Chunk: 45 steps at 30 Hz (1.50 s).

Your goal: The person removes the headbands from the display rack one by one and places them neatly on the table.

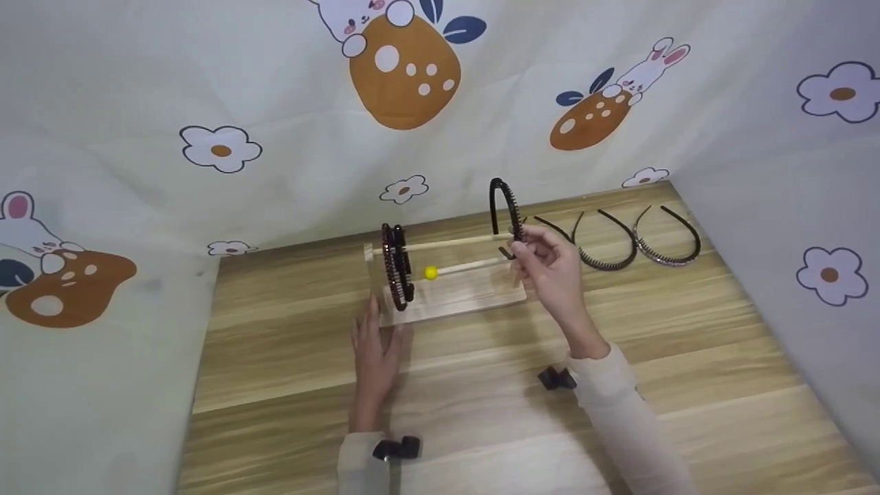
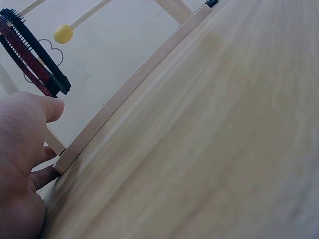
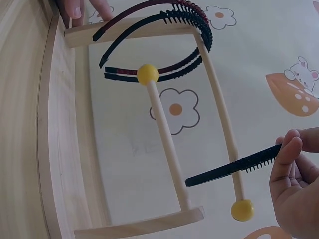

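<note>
My right hand (image 1: 552, 269) pinches a black toothed headband (image 1: 507, 199) by its side. In the right wrist view this headband crosses the upper rod (image 3: 219, 107) near its yellow ball end (image 3: 242, 210). The rod belongs to a wooden rack (image 1: 467, 295) with a second, lower rod that ends in another yellow ball (image 1: 430, 273). A dark red headband (image 1: 390, 268) and a black headband (image 1: 404, 258) hang together at the rack's left end. My left hand (image 1: 377, 357) touches that end, fingertips at the base corner and thumb raised below the hanging headbands.
Several dark headbands lie in a row at the back right of the wooden table (image 1: 289, 385), among them a toothed headband (image 1: 605, 266) and a sparkly headband (image 1: 663, 260). A patterned cloth (image 1: 289, 82) rises right behind the table.
</note>
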Each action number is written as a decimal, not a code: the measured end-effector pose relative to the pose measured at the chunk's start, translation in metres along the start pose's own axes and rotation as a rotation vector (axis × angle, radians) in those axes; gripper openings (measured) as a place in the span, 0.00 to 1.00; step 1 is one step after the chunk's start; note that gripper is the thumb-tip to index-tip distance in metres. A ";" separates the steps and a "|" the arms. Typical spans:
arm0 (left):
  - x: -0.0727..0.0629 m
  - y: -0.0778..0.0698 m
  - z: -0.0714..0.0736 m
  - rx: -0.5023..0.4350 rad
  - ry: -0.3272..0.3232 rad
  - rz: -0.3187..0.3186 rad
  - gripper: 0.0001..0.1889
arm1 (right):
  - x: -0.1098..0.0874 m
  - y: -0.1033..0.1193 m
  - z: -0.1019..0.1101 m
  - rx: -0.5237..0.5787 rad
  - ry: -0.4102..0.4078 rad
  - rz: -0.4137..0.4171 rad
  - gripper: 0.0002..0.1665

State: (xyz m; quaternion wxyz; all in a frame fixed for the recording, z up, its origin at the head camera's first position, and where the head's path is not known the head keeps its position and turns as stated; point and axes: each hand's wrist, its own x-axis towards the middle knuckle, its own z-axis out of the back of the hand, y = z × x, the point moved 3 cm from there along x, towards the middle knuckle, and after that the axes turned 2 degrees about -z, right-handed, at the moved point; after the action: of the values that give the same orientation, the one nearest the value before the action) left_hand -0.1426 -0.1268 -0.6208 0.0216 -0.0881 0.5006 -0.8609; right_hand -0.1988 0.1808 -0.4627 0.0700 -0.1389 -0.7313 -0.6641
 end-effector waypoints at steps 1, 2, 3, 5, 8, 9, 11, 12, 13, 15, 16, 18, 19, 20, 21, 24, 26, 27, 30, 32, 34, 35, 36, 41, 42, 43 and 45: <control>0.000 0.000 0.000 0.000 0.003 0.006 0.41 | 0.000 0.000 0.002 -0.004 -0.004 0.002 0.14; 0.000 0.000 0.000 0.001 0.004 0.007 0.41 | 0.000 0.000 0.004 -0.008 -0.006 0.002 0.13; 0.000 0.000 0.000 0.002 0.005 0.009 0.41 | 0.000 0.000 0.005 -0.012 -0.008 0.004 0.13; -0.001 0.000 0.000 0.003 0.003 0.002 0.41 | 0.000 0.000 0.009 -0.017 -0.010 0.006 0.13; -0.001 0.000 0.000 0.004 -0.004 -0.028 0.40 | 0.000 0.000 0.013 -0.015 -0.015 0.012 0.13; -0.001 0.000 0.000 0.003 -0.007 -0.039 0.39 | 0.000 0.000 0.015 -0.013 -0.019 0.014 0.13; 0.000 0.001 -0.001 0.002 -0.012 -0.058 0.39 | 0.000 0.000 0.018 -0.014 -0.030 0.017 0.12; 0.000 0.001 -0.001 0.000 -0.014 -0.065 0.39 | 0.001 0.000 0.020 -0.016 -0.037 0.018 0.12; 0.000 0.001 -0.001 -0.001 -0.015 -0.071 0.39 | 0.001 0.000 0.022 -0.023 -0.043 0.018 0.12; 0.001 0.002 -0.001 0.003 -0.019 -0.075 0.39 | 0.001 0.001 0.025 -0.036 -0.050 0.024 0.11; 0.001 0.002 -0.001 0.003 -0.021 -0.078 0.39 | 0.001 0.001 0.026 -0.042 -0.054 0.024 0.11; 0.001 0.003 -0.002 0.003 -0.022 -0.073 0.39 | 0.001 0.002 0.029 -0.049 -0.058 0.026 0.11; 0.001 0.003 -0.002 0.002 -0.020 -0.068 0.39 | 0.001 0.002 0.030 -0.051 -0.059 0.026 0.11; 0.001 0.002 -0.002 0.001 -0.018 -0.059 0.39 | 0.001 0.002 0.031 -0.053 -0.059 0.029 0.11; 0.001 0.002 -0.002 0.000 -0.015 -0.051 0.39 | 0.001 0.002 0.032 -0.052 -0.058 0.030 0.11; 0.000 0.001 -0.002 -0.004 -0.004 -0.021 0.40 | 0.002 0.001 0.036 -0.058 -0.049 0.042 0.12; 0.000 0.001 -0.002 0.003 -0.003 -0.012 0.40 | 0.002 0.001 0.039 -0.067 -0.042 0.053 0.13; 0.000 0.001 -0.001 0.006 -0.002 -0.010 0.40 | 0.001 0.001 0.041 -0.070 -0.039 0.056 0.13; 0.000 0.001 -0.001 0.006 -0.001 -0.013 0.40 | 0.001 -0.001 0.047 -0.096 -0.042 0.061 0.13; 0.001 0.000 -0.001 0.006 0.001 -0.015 0.41 | 0.000 -0.002 0.051 -0.121 -0.047 0.058 0.13; 0.001 0.000 -0.001 0.003 0.000 -0.019 0.40 | -0.001 -0.003 0.056 -0.144 -0.056 0.049 0.13; 0.001 0.001 -0.001 0.002 -0.001 -0.021 0.40 | -0.001 -0.004 0.059 -0.152 -0.060 0.044 0.13; 0.001 0.001 -0.001 0.001 -0.001 -0.021 0.40 | -0.001 -0.005 0.061 -0.158 -0.063 0.040 0.13; 0.000 0.000 0.000 -0.012 -0.003 -0.051 0.40 | -0.003 -0.010 0.072 -0.155 -0.072 0.035 0.14; 0.000 -0.001 0.000 -0.015 -0.003 -0.056 0.40 | -0.003 -0.011 0.074 -0.157 -0.075 0.034 0.14; 0.000 -0.001 0.000 -0.016 -0.002 -0.061 0.40 | -0.003 -0.012 0.076 -0.156 -0.076 0.032 0.14; 0.000 -0.001 -0.001 -0.014 0.000 -0.054 0.40 | -0.004 -0.013 0.080 -0.157 -0.082 0.021 0.13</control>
State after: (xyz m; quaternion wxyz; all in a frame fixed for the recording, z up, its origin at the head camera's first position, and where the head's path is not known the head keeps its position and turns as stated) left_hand -0.1429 -0.1258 -0.6204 -0.0022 -0.1017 0.5043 -0.8575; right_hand -0.1927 0.2584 -0.4848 0.0361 -0.1786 -0.6776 -0.7125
